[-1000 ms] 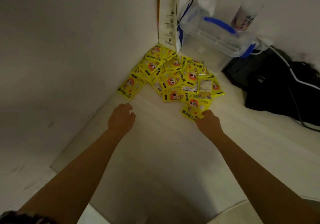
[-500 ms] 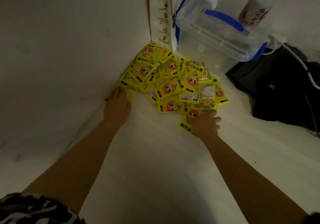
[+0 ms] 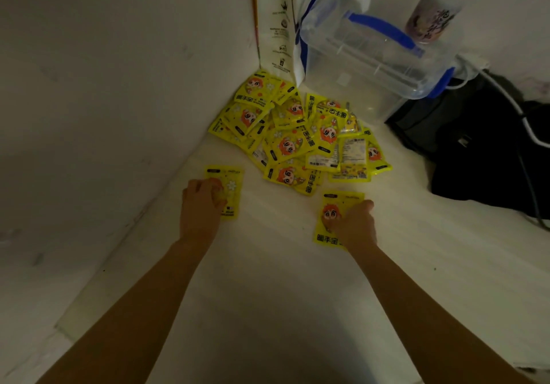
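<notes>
A pile of several yellow snack packets with an orange cartoon face lies in the corner against the wall. Two single packets lie apart from it, nearer me. My left hand sits on the left packet, fingers curled over its left half. My right hand lies on the right packet, fingers bent onto the cartoon face and thumb at its right edge. Both packets lie flat on the pale surface.
A clear plastic box with a blue handle stands behind the pile, with a white paper bag in the corner beside it. A black bag and a white cable lie to the right. The wall rises close on the left.
Both hands reached into the pile's near edge, then drew back toward me, each bringing one yellow packet clear of the pile. The camera has moved closer.
</notes>
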Action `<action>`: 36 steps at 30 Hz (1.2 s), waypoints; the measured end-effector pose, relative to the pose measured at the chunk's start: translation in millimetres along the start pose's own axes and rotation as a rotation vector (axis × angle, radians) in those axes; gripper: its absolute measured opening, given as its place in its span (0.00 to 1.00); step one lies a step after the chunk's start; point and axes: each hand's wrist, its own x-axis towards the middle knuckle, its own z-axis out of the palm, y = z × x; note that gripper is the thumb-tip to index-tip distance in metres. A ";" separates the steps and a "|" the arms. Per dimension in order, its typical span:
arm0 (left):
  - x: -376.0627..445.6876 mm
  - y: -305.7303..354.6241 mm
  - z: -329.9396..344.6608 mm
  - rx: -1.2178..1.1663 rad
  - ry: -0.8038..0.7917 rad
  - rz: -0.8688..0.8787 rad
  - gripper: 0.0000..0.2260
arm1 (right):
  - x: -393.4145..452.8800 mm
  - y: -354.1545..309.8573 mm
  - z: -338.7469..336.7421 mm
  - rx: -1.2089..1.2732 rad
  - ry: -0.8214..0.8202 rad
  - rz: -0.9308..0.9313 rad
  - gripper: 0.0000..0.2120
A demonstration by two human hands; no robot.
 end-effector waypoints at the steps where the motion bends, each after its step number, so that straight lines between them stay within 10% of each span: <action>1: -0.2 1.7 -0.5 -0.021 -0.008 -0.049 0.18 | -3.5 3.2 -1.3 -0.005 -0.010 -0.017 0.30; 14: 14.0 32.0 3.7 -0.006 -0.157 -0.403 0.35 | -14.8 12.0 -33.3 -0.015 -0.036 -0.210 0.24; 30: 39.2 89.5 -8.2 -0.436 -0.350 0.009 0.05 | 45.8 -46.6 -71.2 0.071 0.029 -0.327 0.15; 36: 78.6 131.5 13.0 -0.330 -0.311 0.114 0.09 | 76.6 -57.3 -72.8 0.028 0.048 -0.274 0.10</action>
